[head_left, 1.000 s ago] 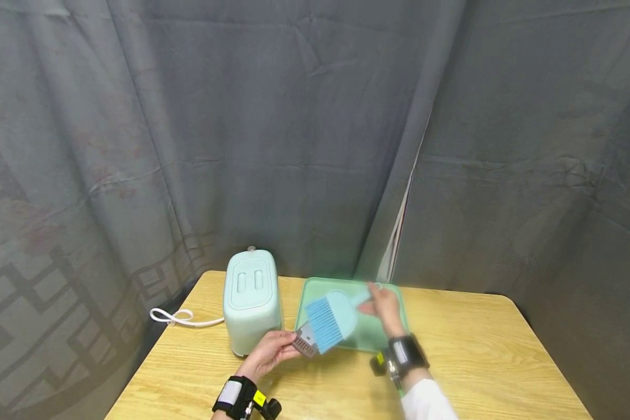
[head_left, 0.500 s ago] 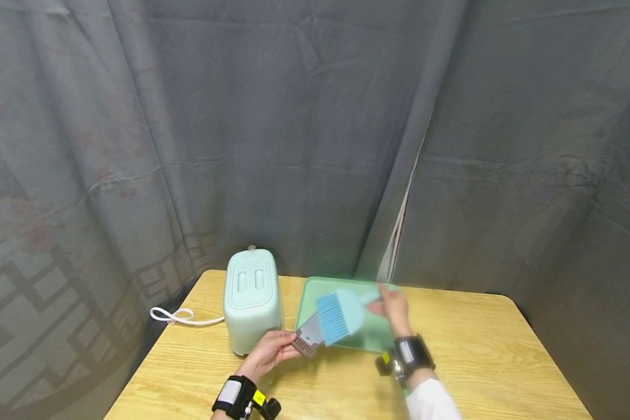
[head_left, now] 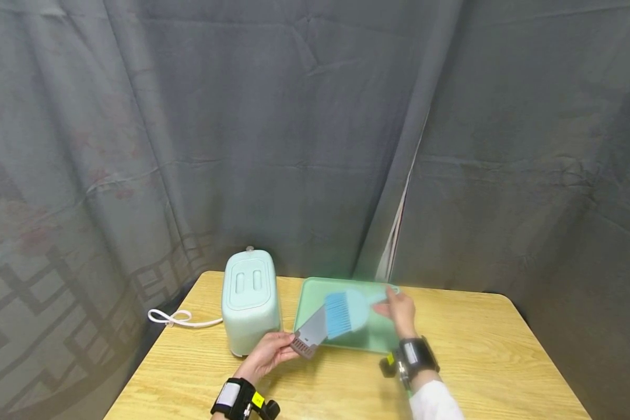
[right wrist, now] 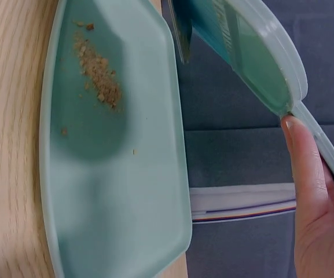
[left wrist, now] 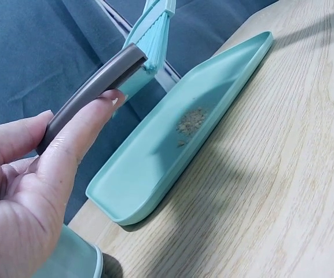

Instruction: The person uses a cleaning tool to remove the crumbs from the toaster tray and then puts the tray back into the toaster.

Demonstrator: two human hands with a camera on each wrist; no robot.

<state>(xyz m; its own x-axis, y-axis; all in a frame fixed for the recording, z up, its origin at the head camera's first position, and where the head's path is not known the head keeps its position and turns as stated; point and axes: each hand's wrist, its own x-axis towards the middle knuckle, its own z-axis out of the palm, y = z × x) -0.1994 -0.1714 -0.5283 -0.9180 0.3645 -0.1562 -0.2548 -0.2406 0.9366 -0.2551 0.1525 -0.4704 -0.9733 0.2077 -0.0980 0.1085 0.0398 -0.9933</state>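
Observation:
My left hand (head_left: 268, 353) pinches the brown slotted end of a flat grey toaster crumb tray (head_left: 312, 329), thumb on one side and fingers on the other in the left wrist view. A light blue brush (head_left: 358, 309) is held by its handle in my right hand (head_left: 401, 311). Its blue bristles lie over the far end of the crumb tray in the head view; whether they touch it I cannot tell. Both are above a pale green serving tray (head_left: 308, 291), where a small heap of brown crumbs (right wrist: 100, 75) lies.
The mint-green toaster (head_left: 251, 303), lid on top, stands left of the green tray near my left hand. Its looped white cord (head_left: 181, 319) lies on the wooden table (head_left: 472, 350). Behind the table hangs a grey curtain (head_left: 273, 146).
My right hand and the brush have moved right along the crumb tray, away from my left hand, so more of its grey surface shows. The left hand stays nearly still.

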